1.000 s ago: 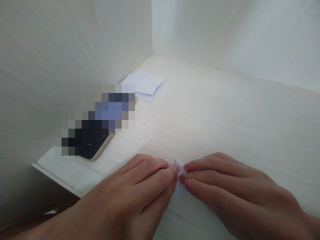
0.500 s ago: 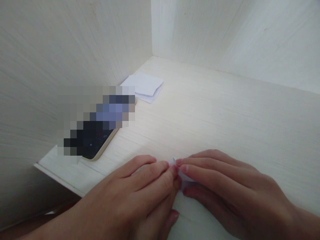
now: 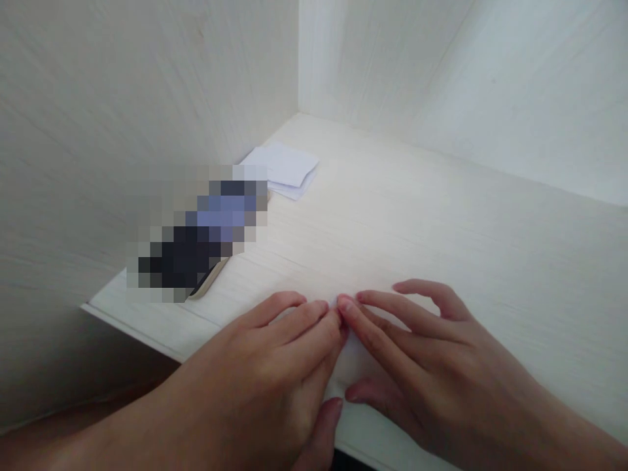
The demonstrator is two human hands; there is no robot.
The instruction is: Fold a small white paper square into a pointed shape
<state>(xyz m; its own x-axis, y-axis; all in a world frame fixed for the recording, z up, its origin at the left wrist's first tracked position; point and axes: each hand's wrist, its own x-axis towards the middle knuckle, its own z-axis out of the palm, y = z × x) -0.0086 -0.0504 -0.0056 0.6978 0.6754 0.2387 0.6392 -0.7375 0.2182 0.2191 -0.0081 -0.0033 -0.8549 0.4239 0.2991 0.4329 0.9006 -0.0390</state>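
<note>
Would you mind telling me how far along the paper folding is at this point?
Mid-fold: the small paper is already flattened on the desk, almost hidden. The left hand and right hand press it, fingertips meeting. Perhaps left: the paper stack by the phone, untouched.

We have a single view, worn on the head. It looks forward and down, close over our left hand (image 3: 275, 366) and right hand (image 3: 432, 373), across the pale desk (image 3: 441, 229) toward its far corner (image 3: 298, 114).
</note>
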